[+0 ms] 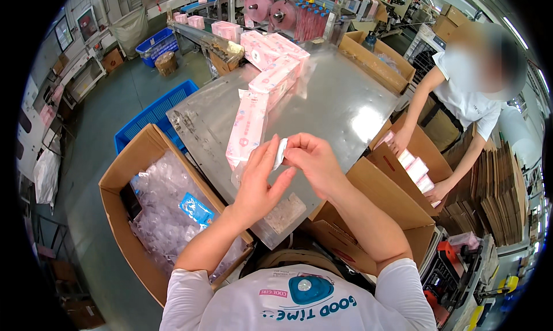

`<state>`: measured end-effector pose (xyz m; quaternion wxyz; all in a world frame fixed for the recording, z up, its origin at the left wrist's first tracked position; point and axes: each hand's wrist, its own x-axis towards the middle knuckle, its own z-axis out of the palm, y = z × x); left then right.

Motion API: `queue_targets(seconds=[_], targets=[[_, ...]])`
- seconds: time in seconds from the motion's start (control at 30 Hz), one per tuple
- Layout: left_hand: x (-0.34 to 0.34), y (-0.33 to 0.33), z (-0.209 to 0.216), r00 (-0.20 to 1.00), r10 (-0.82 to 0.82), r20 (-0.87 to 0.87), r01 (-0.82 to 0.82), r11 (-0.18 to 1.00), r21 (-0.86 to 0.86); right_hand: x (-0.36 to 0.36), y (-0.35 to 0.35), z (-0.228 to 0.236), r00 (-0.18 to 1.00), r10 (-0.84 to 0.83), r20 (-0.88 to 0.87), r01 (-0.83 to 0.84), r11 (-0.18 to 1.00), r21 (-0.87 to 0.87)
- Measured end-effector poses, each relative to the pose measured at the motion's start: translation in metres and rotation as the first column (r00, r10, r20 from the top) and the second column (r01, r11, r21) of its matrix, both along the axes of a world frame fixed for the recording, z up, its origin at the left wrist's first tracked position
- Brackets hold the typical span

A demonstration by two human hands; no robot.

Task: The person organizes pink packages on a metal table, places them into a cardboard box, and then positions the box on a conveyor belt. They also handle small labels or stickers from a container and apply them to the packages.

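Over the near end of the metal table (328, 118), my two hands meet. My right hand (314, 163) has its fingers curled in a pinch on a small white piece (280, 154), too small to identify. Against the other side of that piece rest the stretched fingers of my left hand (260, 178), its thumb held apart. Just beyond my left hand lies a pink-and-white wrapped tissue pack (247, 126). Behind it a second pack (276, 75) and several more run in a bent line to the far edge. Clear film shows beside my left fingers.
A carton (124, 221) of crumpled clear plastic stands left, beside a blue crate (152, 112). To my right, a co-worker (469, 95) handles packs in an open carton (397, 187). Flattened cardboard (484, 187) is stacked behind. A conveyor (201, 37) carries packs toward the table.
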<state>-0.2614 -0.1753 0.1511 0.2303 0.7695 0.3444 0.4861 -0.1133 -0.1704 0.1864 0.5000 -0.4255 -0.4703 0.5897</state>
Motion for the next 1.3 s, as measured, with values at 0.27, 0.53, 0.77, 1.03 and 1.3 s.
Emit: queue_targets(seconds=[0.27,0.53,0.77,1.03,1.3], targets=[[-0.002,0.000,-0.010,0.831,-0.048,0.554,0.334,0.839,-0.429,0.000,-0.001,-0.015,0.990,0.009,0.141,-0.029,0.990,0.141],[-0.009,-0.001,-0.011,0.830,-0.058,0.555,0.324,0.860,-0.395,-0.005,-0.007,-0.009,0.978,0.000,0.209,-0.052,0.969,0.242],[-0.014,0.001,-0.012,0.776,0.045,0.629,0.306,0.845,-0.438,-0.009,-0.007,-0.014,0.988,-0.020,0.150,-0.014,0.975,0.224],[-0.030,0.004,-0.012,0.590,0.222,0.776,0.440,0.718,-0.539,-0.009,-0.007,-0.018,0.998,0.059,0.003,-0.059,0.985,0.160],[-0.038,0.003,-0.014,0.572,0.280,0.771,0.418,0.709,-0.568,-0.023,-0.003,-0.021,0.996,0.087,0.032,-0.089,0.994,0.055]])
